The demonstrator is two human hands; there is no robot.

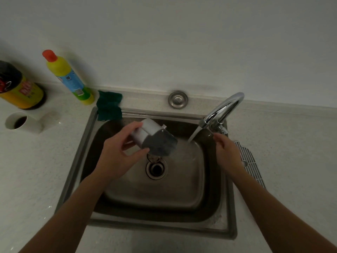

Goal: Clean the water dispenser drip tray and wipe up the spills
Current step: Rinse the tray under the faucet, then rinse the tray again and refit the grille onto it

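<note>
My left hand (116, 154) grips the grey drip tray (155, 138), tilted over the middle of the steel sink (215, 189), just above the drain (156, 169). Water runs from the chrome faucet (222, 110) at the sink's back right, falling beside the tray's right end. My right hand (225, 152) hovers just under the faucet's handle (221, 130), fingers loosely curled and holding nothing. The tray's slotted grille cover (249, 161) lies flat on the counter right of the sink.
A green cloth (108, 105) hangs over the sink's back left corner. A yellow detergent bottle (68, 77) and a dark yellow-labelled bottle (18, 88) stand at the back left. A white holder with a round hole (16, 122) sits nearby.
</note>
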